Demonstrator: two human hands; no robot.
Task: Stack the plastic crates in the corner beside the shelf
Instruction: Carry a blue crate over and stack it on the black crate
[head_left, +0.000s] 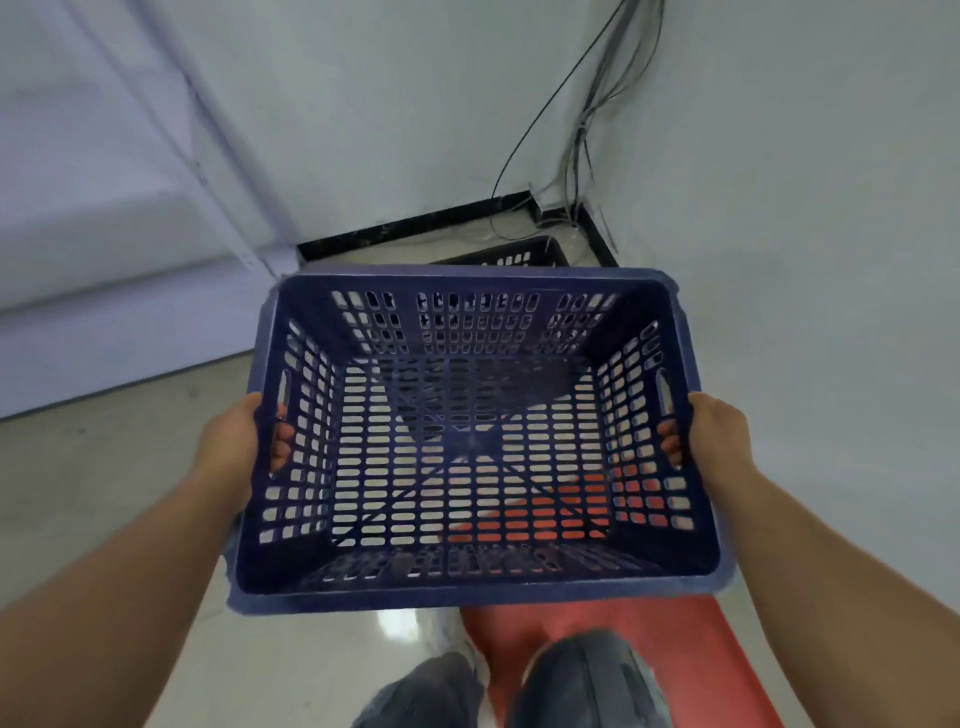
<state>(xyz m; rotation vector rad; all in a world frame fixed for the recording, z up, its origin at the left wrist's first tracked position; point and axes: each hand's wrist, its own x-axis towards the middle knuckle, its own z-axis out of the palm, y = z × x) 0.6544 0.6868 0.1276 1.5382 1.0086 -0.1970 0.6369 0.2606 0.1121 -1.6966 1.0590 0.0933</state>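
I hold a dark blue perforated plastic crate (472, 447) in the air in front of me, open side up and empty. My left hand (236, 441) grips its left handle slot, fingers curled through the wall. My right hand (714, 434) grips the right handle slot the same way. Beyond the crate's far rim, a second dark crate (511, 255) sits on the floor in the corner, mostly hidden by the held one.
White walls meet at the corner (563, 208), with black skirting and loose cables (582, 140) hanging down. A pale shelf or cabinet side (104, 234) stands at left. A red object (613, 654) lies on the floor under the crate. My legs show at the bottom.
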